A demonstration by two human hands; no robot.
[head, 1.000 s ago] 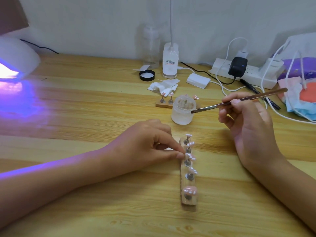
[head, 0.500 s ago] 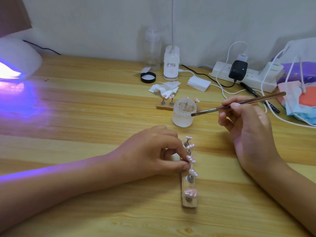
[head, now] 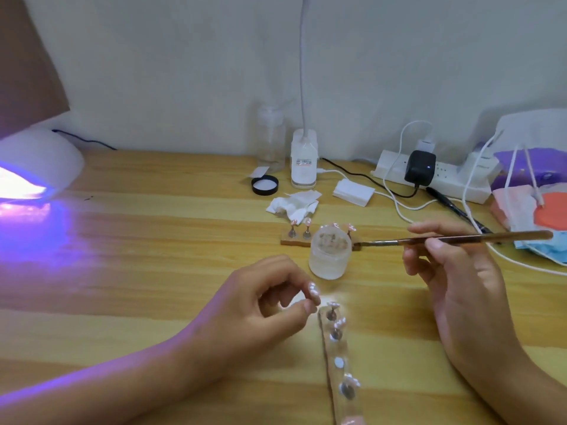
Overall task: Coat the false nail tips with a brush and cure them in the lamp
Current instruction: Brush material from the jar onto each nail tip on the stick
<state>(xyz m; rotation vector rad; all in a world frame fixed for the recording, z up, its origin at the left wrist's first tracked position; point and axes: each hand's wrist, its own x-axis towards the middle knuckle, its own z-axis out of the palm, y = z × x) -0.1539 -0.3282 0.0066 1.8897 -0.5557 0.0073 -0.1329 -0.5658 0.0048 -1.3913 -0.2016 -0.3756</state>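
My left hand (head: 264,305) pinches one pink false nail tip on its stand (head: 313,292), lifted off the wooden strip (head: 340,363). The strip lies lengthwise in front of me with several tips on metal stands and one bare white spot in the middle. My right hand (head: 454,277) holds a thin brush (head: 429,239) level, its bristles pointing left just over the rim of the frosted gel jar (head: 329,256). The white curing lamp (head: 33,167) glows violet at the far left.
A second wooden strip (head: 296,237) with tips stands behind the jar. Further back are a crumpled tissue (head: 293,204), a black lid (head: 264,185), a clear bottle (head: 271,142), a desk lamp base (head: 303,161), a power strip (head: 435,176) with cables, and masks (head: 534,216) at right.
My left hand pulled one tip with its stand off the strip and raised it. The brush tip came closer to the jar. The view tilted upward.
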